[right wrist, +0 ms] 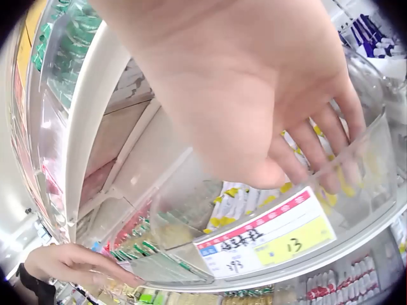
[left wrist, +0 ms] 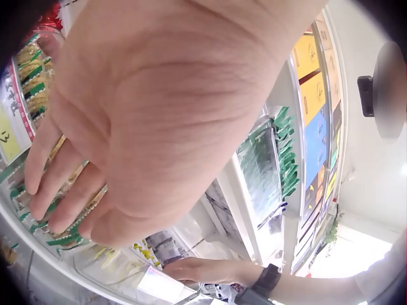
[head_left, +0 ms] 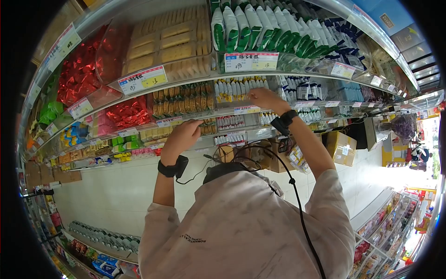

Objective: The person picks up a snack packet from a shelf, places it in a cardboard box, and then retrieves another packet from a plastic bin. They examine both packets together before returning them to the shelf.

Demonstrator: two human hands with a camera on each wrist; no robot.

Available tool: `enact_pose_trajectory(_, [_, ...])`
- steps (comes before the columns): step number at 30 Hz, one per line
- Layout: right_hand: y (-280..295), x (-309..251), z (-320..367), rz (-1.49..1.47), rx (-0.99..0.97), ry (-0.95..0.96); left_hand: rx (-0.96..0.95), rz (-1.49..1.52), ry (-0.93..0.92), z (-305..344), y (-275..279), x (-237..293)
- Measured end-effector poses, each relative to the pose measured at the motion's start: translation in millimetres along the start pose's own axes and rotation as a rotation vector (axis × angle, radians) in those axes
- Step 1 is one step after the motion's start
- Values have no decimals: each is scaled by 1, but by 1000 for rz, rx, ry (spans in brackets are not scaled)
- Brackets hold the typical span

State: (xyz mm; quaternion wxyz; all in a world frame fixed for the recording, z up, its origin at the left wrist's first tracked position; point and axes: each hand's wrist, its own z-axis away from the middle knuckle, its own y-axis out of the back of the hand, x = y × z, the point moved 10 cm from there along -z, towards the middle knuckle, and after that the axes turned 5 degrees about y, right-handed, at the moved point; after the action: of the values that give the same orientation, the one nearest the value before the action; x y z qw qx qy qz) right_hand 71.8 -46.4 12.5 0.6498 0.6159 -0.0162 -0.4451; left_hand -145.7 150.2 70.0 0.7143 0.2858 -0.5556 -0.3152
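Observation:
My right hand point(head_left: 269, 101) reaches into a clear bin on the second shelf, among slim white-and-yellow packets point(head_left: 230, 89). In the right wrist view, its extended fingers dip behind the bin's clear front wall point(right wrist: 381, 181), right over the packets point(right wrist: 232, 206). My left hand point(head_left: 182, 138) is at the neighbouring bin of round crackers point(head_left: 179, 103) in clear wrappers. From the left wrist, its loosely extended fingers lie over the green-edged cracker packs point(left wrist: 35, 79), and nothing shows gripped in it. A price card point(right wrist: 266, 235) marked 13 hangs on the packets' bin.
Above runs a shelf of rectangular biscuits point(head_left: 162, 42) and green-and-white bags point(head_left: 253, 28). Red-wrapped sweets point(head_left: 127, 114) lie left of the crackers. Lower tiers hold more small packets. A cardboard box point(head_left: 341, 148) stands on the floor at right; a black cable point(head_left: 297, 200) runs over the person's back.

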Motion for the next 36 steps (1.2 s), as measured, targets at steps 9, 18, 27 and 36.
enact_pose_trajectory(9, [-7, 50, -10, 193, 228, -67, -2, -25, -89, -11, -13, 11])
enact_pose_trajectory(18, [1, 26, 8, 198, 163, -127, 21, -42, -146, -7, -14, 17])
enact_pose_trajectory(27, [-11, -8, 0, 51, 172, 95, -17, -9, -111, -3, -21, 19])
enact_pose_trajectory(36, [34, -26, 78, -271, 375, 312, 65, 43, -195, -17, -19, 63])
